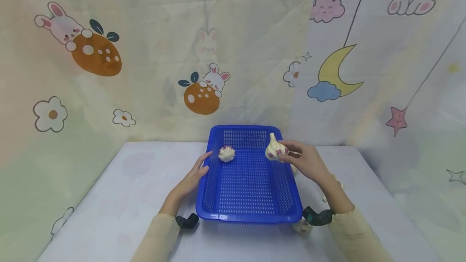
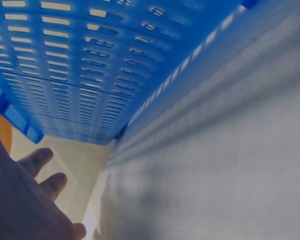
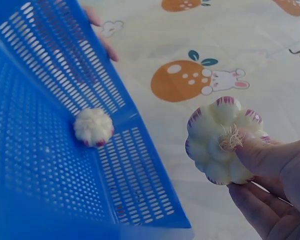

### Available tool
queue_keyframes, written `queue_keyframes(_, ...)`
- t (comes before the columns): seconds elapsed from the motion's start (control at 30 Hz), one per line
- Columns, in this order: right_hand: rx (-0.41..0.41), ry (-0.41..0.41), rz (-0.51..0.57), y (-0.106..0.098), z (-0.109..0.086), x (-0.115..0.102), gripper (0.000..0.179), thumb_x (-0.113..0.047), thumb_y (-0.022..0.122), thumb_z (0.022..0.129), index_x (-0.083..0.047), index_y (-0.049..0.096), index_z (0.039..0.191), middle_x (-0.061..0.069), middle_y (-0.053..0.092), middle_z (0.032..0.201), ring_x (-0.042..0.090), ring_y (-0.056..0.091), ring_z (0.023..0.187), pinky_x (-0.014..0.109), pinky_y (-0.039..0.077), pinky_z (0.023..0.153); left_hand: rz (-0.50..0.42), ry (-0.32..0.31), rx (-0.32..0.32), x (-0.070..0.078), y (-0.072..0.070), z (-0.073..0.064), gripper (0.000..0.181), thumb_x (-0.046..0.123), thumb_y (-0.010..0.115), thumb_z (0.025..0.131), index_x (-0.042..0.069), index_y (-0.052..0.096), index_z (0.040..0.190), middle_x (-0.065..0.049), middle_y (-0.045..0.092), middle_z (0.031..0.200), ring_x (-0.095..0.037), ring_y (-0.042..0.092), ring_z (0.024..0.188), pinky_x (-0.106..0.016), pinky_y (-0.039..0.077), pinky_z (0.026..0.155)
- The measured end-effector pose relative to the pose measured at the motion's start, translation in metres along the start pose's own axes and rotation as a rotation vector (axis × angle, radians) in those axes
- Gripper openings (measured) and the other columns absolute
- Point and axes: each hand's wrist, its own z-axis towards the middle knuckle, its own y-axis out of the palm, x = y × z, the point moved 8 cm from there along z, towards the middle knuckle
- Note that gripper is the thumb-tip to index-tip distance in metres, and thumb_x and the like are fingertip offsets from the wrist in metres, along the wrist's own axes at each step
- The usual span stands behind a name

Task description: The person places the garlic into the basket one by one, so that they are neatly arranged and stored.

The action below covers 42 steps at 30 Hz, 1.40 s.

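Observation:
A blue plastic basket (image 1: 251, 216) with slotted walls stands on the table in the head view. One garlic bulb (image 1: 227, 154), white with purple marks, lies inside at its far left corner. My right hand (image 1: 306, 161) pinches another garlic bulb (image 1: 275, 148) between thumb and fingers, above the basket's right rim. In the right wrist view this held bulb (image 3: 222, 142) shows its root end. At the left rim, my left hand (image 1: 191, 179) touches the basket from outside with fairly straight fingers. Its fingers (image 2: 54, 185) appear loosely spread in the left wrist view.
More garlic lies right of the basket, partly hidden: one bulb (image 1: 301, 225) by the near right corner, one (image 1: 294, 169) behind the right hand, and pale pieces (image 1: 324, 198) under the right forearm. A patterned cloth (image 1: 164, 51) hangs behind the white table (image 1: 120, 197).

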Motion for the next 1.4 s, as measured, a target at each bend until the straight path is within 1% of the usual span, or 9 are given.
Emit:
queue_keyframes(0.2, -0.013, 0.091, 0.082, -0.001, 0.017, 0.000, 0.051, -0.031, 0.072, 0.084, -0.019, 0.056, 0.130, 0.010, 0.059, 0.130, 0.031, 0.056, 0.122, 0.044, 0.050, 0.092, -0.015, 0.021, 0.002, 0.002, 0.000, 0.001, 0.053, 0.028, 0.030, 0.100, 0.025, 0.016, 0.151, -0.019, 0.010, 0.157, -0.045, 0.015, 0.143, -0.066, 0.012, 0.110)
queue_keyframes(0.43, -0.018, 0.043, 0.201, 0.014, 0.042, -0.005, 0.048, -0.018, 0.072, 0.084, -0.007, 0.057, 0.128, 0.017, 0.053, 0.135, 0.037, 0.053, 0.124, 0.046, 0.049, 0.092, -0.038, 0.032, -0.005, 0.004, 0.002, 0.000, 0.054, 0.028, 0.031, 0.099, 0.024, 0.016, 0.151, -0.019, 0.011, 0.157, -0.043, 0.016, 0.143, -0.065, 0.013, 0.111)
queue_keyframes(0.63, 0.006, 0.049, 0.223, 0.036, 0.064, -0.005, 0.048, -0.018, 0.072, 0.084, -0.005, 0.058, 0.128, 0.017, 0.059, 0.130, 0.035, 0.055, 0.121, 0.046, 0.047, 0.096, -0.045, 0.015, -0.033, 0.002, 0.004, -0.001, 0.054, 0.030, 0.030, 0.100, 0.024, 0.013, 0.152, -0.017, 0.007, 0.158, -0.043, 0.013, 0.144, -0.065, 0.012, 0.111)
queue_keyframes(0.8, 0.012, 0.020, 0.226, 0.053, 0.080, -0.005, 0.048, -0.018, 0.072, 0.084, -0.002, 0.057, 0.127, 0.019, 0.061, 0.125, 0.035, 0.058, 0.117, 0.045, 0.048, 0.096, -0.046, 0.015, -0.021, 0.003, 0.002, -0.002, 0.054, 0.032, 0.030, 0.100, 0.026, 0.015, 0.151, -0.015, 0.007, 0.158, -0.042, 0.013, 0.144, -0.065, 0.012, 0.111)
queue_keyframes(1.03, -0.021, 0.190, 0.278, 0.071, 0.085, 0.020, 0.047, -0.025, 0.068, 0.087, -0.008, 0.055, 0.129, 0.013, 0.060, 0.128, 0.029, 0.055, 0.122, 0.044, 0.046, 0.098, -0.021, 0.007, -0.025, 0.001, 0.003, 0.000, 0.054, 0.029, 0.031, 0.100, 0.024, 0.015, 0.152, -0.015, 0.007, 0.159, -0.041, 0.011, 0.145, -0.065, 0.012, 0.111)
queue_keyframes(1.1, -0.039, 0.210, 0.304, 0.075, 0.087, 0.025, 0.047, -0.023, 0.067, 0.088, -0.006, 0.054, 0.130, 0.015, 0.059, 0.129, 0.030, 0.053, 0.124, 0.044, 0.045, 0.100, -0.022, -0.008, -0.016, 0.003, 0.003, -0.001, 0.054, 0.027, 0.030, 0.100, 0.024, 0.015, 0.152, -0.014, 0.006, 0.159, -0.041, 0.010, 0.145, -0.065, 0.011, 0.111)
queue_keyframes(1.3, -0.088, 0.228, 0.296, 0.088, 0.093, 0.038, 0.043, -0.015, 0.065, 0.090, 0.001, 0.053, 0.128, 0.021, 0.058, 0.129, 0.033, 0.054, 0.121, 0.042, 0.046, 0.098, -0.028, 0.001, -0.033, 0.032, 0.003, -0.008, 0.057, 0.021, 0.030, 0.099, 0.010, 0.012, 0.152, -0.024, 0.004, 0.157, -0.048, 0.009, 0.143, -0.068, 0.011, 0.109)
queue_keyframes(1.33, -0.095, 0.228, 0.288, 0.090, 0.093, 0.040, 0.043, -0.013, 0.064, 0.090, 0.002, 0.053, 0.128, 0.022, 0.058, 0.128, 0.034, 0.055, 0.120, 0.043, 0.046, 0.098, -0.028, -0.002, -0.038, 0.035, 0.003, -0.009, 0.057, 0.021, 0.031, 0.099, 0.010, 0.012, 0.151, -0.024, 0.004, 0.157, -0.049, 0.009, 0.143, -0.069, 0.011, 0.108)
queue_keyframes(1.4, -0.109, 0.235, 0.281, 0.095, 0.092, 0.042, 0.042, -0.013, 0.065, 0.090, 0.002, 0.054, 0.127, 0.023, 0.059, 0.127, 0.034, 0.055, 0.119, 0.044, 0.045, 0.099, -0.010, 0.001, -0.036, 0.027, 0.002, -0.008, 0.056, 0.024, 0.030, 0.100, 0.014, 0.012, 0.152, -0.023, 0.005, 0.157, -0.048, 0.009, 0.143, -0.068, 0.012, 0.109)
